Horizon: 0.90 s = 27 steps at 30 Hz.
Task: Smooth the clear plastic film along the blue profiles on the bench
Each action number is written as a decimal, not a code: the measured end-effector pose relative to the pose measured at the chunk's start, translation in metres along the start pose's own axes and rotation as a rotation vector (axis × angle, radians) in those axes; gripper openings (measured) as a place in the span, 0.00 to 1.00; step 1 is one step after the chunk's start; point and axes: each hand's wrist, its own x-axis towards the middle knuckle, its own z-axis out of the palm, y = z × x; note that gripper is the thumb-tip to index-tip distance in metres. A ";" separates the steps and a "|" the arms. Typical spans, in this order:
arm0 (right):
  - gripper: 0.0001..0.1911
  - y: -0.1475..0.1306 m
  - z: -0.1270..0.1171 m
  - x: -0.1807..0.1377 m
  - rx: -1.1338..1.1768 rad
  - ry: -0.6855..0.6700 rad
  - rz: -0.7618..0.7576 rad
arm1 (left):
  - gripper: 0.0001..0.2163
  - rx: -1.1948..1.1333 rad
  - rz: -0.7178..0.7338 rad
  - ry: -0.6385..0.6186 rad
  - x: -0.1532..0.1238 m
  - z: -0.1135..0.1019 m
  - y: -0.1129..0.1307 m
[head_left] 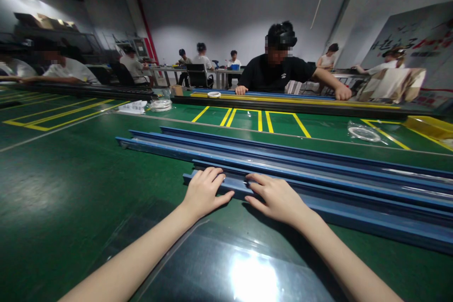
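Note:
My left hand [202, 192] is at the left end of the nearest blue channel rail [357, 212]. Its fingers reach over the rail's near wall into the trough, while the thumb stays on the near side. A short distance to the right, my right hand [278, 194] holds the same rail in a similar way, fingertips inside and thumb in front. Between the two hands, part of the trough shows. Just behind lie more long blue rails [212, 149], running parallel toward the right. A clear plastic sheet [198, 264] lies under my forearms, reflecting a bright light.
Across the green table [42, 188], a co-worker in a black shirt [262, 75] leans over yellow and black rails [300, 102]. Yellow tape marks the tabletop. Bagged white coils [161, 104] and a yellow bin [430, 126] sit farther back. Other people sit in the background.

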 end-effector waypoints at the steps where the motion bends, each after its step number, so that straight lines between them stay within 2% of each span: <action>1: 0.17 0.000 0.000 0.000 0.002 0.001 0.000 | 0.14 0.003 0.000 -0.003 0.000 0.000 0.000; 27: 0.17 -0.001 -0.001 -0.001 -0.008 -0.015 0.007 | 0.15 0.012 0.014 0.012 -0.001 0.001 -0.001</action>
